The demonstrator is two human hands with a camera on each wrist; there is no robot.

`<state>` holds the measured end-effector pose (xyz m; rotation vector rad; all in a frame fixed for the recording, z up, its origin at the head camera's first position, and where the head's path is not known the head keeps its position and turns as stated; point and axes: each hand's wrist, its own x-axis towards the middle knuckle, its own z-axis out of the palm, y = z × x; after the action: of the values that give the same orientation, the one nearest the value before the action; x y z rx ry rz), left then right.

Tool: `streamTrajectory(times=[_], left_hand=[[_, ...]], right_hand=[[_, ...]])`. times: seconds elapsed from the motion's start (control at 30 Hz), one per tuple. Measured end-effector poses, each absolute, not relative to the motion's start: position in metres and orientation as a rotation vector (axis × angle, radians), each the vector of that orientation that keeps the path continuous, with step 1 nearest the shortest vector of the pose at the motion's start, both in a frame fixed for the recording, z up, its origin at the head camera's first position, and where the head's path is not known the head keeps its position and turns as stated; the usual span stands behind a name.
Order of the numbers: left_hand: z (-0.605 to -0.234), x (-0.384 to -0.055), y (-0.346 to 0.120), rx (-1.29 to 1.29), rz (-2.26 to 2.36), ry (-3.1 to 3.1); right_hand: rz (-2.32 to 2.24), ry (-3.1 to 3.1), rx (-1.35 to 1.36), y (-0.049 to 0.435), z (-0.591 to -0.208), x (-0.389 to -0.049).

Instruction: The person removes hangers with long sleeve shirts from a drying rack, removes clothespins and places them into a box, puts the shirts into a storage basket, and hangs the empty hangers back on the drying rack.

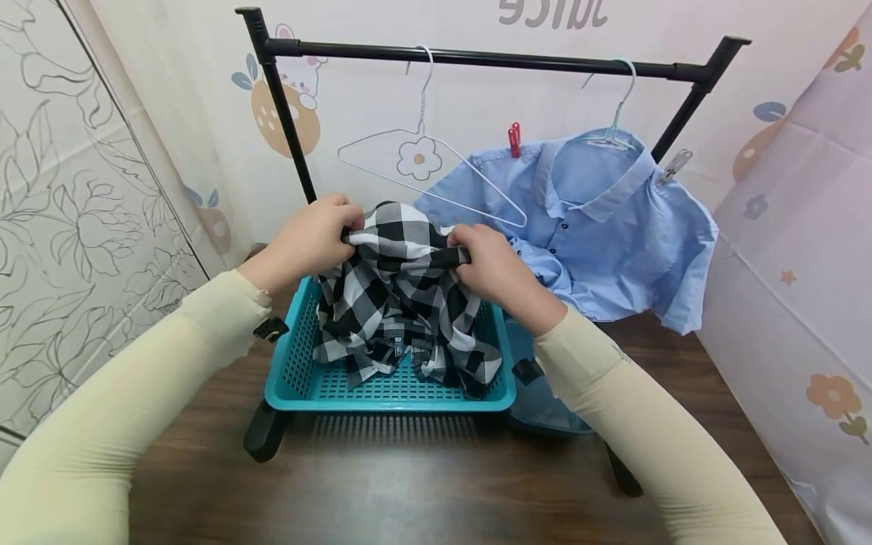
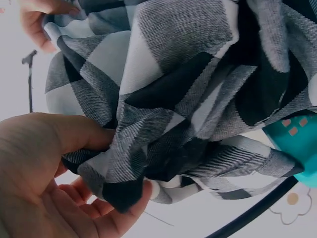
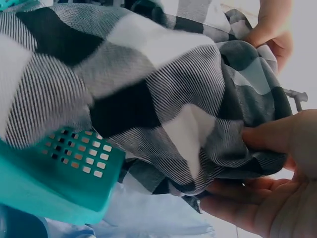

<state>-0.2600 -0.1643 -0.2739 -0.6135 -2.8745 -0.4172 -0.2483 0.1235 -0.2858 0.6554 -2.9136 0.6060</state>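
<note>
A black and white checked shirt (image 1: 402,265) is bunched up, its far edge lifted by both hands while its collar end lies in a teal basket (image 1: 286,378). With thumb and fingers my left hand (image 1: 316,235) pinches the cloth at the left; the left wrist view shows the left hand (image 2: 49,173) gripping a fold. On the other side my right hand (image 1: 487,261) pinches the shirt, and in the right wrist view the right hand (image 3: 282,173) has thumb above and fingers below the fabric. Some of the shirt's folds hide its shape.
Over the basket stands a black rack (image 1: 490,59). A bare white hanger (image 1: 436,174) hangs from its bar. To the right, a light blue shirt (image 1: 613,242) hangs on a pale hanger (image 1: 616,113), with a red clip (image 1: 514,140) and a clear clip (image 1: 676,166). A blue bin (image 1: 545,401) sits beside the basket.
</note>
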Motion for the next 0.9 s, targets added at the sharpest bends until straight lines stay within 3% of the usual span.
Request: streamTrajectory(times=[0.43, 0.73, 0.9], left_hand=[[-0.291, -0.201, -0.150, -0.936, -0.203, -2.970], [-0.308, -0.190, -0.142, -1.174, -0.232, -3.153], [-0.315, -0.194, -0.138, -1.270, -0.174, -3.287]], right_hand=[[0.244, -3.116, 0.934, 0.135, -0.295, -0.208], [0.092, -3.353, 1.310, 0.131, -0.309, -0.210], [0.059, -3.486, 1.359, 0.124, -0.320, -0.214]])
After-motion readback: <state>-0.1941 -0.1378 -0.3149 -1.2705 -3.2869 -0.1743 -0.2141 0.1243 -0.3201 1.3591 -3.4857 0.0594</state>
